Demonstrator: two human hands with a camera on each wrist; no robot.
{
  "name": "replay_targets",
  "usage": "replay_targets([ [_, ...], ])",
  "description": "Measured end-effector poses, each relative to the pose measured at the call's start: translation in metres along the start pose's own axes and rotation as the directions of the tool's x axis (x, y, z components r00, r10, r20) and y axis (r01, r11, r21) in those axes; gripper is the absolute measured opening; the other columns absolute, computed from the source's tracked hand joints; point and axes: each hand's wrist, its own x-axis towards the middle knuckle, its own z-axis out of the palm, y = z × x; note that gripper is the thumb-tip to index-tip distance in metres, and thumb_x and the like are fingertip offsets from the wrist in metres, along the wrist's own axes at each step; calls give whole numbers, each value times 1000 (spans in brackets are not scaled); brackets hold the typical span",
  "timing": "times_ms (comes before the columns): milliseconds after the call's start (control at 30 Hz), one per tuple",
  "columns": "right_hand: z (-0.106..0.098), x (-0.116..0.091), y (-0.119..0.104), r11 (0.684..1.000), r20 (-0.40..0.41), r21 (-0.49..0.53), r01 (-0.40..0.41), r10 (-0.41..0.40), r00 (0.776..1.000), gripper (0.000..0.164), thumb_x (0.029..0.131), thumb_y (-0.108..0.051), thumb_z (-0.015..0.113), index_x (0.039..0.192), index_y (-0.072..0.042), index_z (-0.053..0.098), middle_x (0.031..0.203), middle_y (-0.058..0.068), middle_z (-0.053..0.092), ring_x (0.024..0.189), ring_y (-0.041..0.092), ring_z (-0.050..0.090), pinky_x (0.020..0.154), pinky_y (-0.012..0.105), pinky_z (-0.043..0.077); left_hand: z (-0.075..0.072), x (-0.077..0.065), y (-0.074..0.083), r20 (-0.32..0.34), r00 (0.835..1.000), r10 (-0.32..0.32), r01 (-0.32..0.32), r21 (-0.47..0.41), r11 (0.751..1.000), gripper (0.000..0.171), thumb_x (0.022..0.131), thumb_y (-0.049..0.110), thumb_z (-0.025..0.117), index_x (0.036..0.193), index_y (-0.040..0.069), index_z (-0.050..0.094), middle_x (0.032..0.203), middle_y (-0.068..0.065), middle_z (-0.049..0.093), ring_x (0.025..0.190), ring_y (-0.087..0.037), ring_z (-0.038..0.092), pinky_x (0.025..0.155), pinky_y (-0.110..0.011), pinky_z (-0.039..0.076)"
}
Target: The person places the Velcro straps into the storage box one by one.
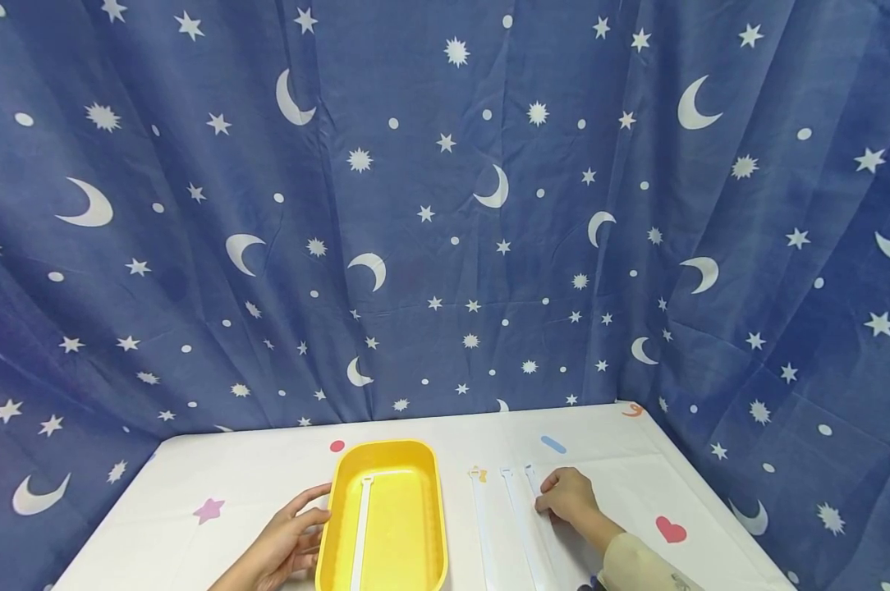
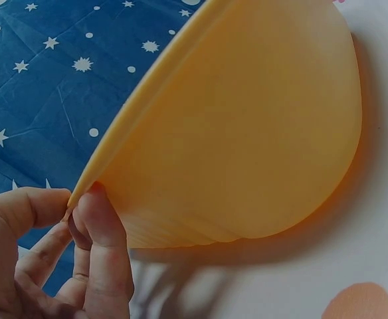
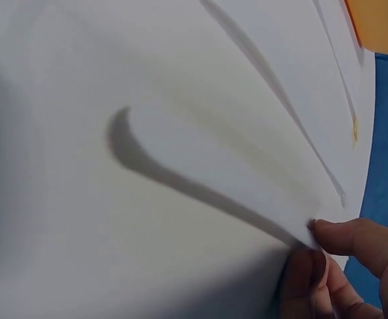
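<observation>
A yellow tray (image 1: pixel 442 538) lies on the table, and in it is a long white cable tie (image 1: pixel 360 533) with a small slotted head. On the tray's left side my left hand (image 1: pixel 286 542) pinches the rim between thumb and fingers; the left wrist view shows the tray's outer wall (image 2: pixel 247 133). My right hand (image 1: pixel 569 495) pinches another white cable tie (image 3: pixel 207 179) near one end, its rounded far end in sight in the right wrist view. Two similar cable ties, one left (image 1: pixel 479 525) and one right (image 1: pixel 517 513), lie between tray and right hand.
The white tabletop (image 1: pixel 268 460) carries printed shapes, such as a red heart (image 1: pixel 670 529) and a purple star (image 1: pixel 209 510). A blue curtain (image 1: pixel 415 279) with moons and stars hangs behind and along both sides. A dark object (image 1: pixel 591 584) shows at the bottom edge beside the right sleeve.
</observation>
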Motion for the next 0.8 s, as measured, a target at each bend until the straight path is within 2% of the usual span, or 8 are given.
replay_targets([
  [267,-6,3,-2,992,101,93,-88,79,992,11,70,0,76,77,-2,68,62,4,61,48,11,56,46,21,52,0,1,0,1,1000,6,-6,-1,1000,70,98,20,56,154,4,17,102,-11,70,88,-22,72,75,-40,62],
  [500,-16,3,-10,963,187,168,-210,178,966,10,71,3,74,80,0,69,63,4,62,50,10,55,48,21,53,-1,1,-1,-12,1000,-2,2,3,1000,71,97,20,57,154,5,17,101,-11,70,87,-21,72,74,-39,62],
  [700,-23,5,-16,944,255,207,-256,201,946,22,75,-2,72,97,4,69,75,5,66,61,13,60,56,23,56,-1,1,-1,-10,1000,-1,1,0,1000,72,97,20,58,154,5,17,101,-11,70,87,-22,72,74,-39,62],
  [800,-25,5,-18,922,286,259,-288,211,935,30,75,0,71,104,7,66,77,5,67,62,12,62,56,21,55,-1,1,-1,-7,1000,-1,1,-1,1000,71,97,20,57,154,5,17,102,-12,69,87,-21,72,75,-39,62],
])
